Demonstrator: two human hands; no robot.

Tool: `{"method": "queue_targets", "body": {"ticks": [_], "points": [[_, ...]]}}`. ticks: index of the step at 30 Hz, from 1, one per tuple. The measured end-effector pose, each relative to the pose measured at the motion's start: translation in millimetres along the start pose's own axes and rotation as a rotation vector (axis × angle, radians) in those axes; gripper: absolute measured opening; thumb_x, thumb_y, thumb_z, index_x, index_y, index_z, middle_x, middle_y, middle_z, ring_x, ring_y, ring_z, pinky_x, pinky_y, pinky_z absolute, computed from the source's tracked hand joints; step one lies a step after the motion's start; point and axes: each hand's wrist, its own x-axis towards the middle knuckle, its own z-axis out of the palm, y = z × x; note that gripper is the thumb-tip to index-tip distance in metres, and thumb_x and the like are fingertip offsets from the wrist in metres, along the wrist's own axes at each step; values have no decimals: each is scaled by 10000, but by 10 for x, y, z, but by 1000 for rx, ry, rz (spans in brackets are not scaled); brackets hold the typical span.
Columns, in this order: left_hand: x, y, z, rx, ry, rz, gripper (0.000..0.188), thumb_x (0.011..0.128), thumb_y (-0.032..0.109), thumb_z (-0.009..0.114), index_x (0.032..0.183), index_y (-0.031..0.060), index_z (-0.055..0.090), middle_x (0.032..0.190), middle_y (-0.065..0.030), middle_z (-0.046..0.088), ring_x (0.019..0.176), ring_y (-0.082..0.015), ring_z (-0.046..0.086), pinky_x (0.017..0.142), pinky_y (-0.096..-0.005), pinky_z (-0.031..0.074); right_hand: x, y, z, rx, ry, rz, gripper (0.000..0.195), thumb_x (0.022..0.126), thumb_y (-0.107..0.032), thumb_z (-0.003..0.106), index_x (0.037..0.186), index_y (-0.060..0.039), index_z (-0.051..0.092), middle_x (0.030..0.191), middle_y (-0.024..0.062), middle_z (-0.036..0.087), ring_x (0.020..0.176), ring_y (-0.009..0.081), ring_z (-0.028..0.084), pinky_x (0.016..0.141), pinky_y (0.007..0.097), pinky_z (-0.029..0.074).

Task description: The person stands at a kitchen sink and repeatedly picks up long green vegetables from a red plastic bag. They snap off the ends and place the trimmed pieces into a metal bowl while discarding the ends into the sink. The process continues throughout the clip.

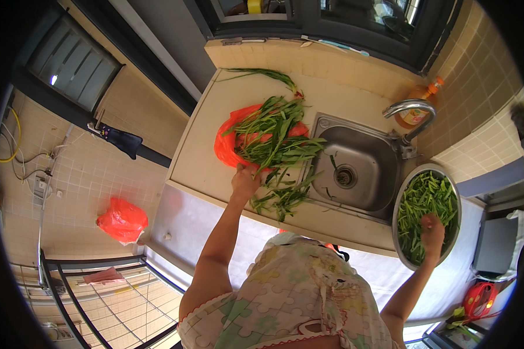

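Note:
My left hand (246, 181) is at the near edge of a red plastic bag (225, 141), its fingers curled by the bag's rim and partly hidden by leaves. A heap of long leafy greens (273, 135) lies on and across the bag. Loose leaves (286, 198) lie nearer the counter's front edge. My right hand (432, 231) is over a metal bowl (457, 205) full of cut greens (423, 196), its fingers bent at the leaves; whether it holds any cannot be told. The bowl stands right of the steel sink (367, 174). A small bundle of thin green stalks (279, 75) lies at the back.
A curved metal faucet (412, 104) reaches toward the sink, with an orange pump bottle (412, 109) behind it. Toothbrushes (343, 47) lie on the ledge below the window. Another red plastic bag (123, 219) is at the left, away from the counter.

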Motion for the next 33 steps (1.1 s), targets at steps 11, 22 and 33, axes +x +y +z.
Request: {"method": "queue_targets", "body": {"ticks": [11, 22, 33], "points": [[-411, 1143, -857, -437, 194, 319, 151, 745, 63, 743, 846, 43, 631, 774, -52, 608, 498, -86, 448, 461, -241, 371, -86, -471, -25, 326, 351, 8, 66, 829, -28, 599, 882, -28, 640, 850, 138, 642, 750, 305, 591, 815, 417, 442], [-853, 2679, -358, -774, -543, 659, 158, 774, 64, 730, 890, 51, 624, 786, 2, 602, 552, -62, 434, 488, -226, 360, 46, -1107, -147, 51, 521, -637, 294, 607, -22, 686, 872, -150, 684, 907, 23, 556, 893, 235, 533, 990, 505, 360], [-789, 3334, 184, -955, -1202, 526, 181, 919, 107, 593, 1063, 2, 620, 798, 17, 585, 584, -27, 412, 512, -201, 333, -136, -437, -289, -29, 581, -370, 127, 688, -98, 711, 806, -135, 681, 856, 31, 547, 842, 221, 533, 956, 488, 330]]}}
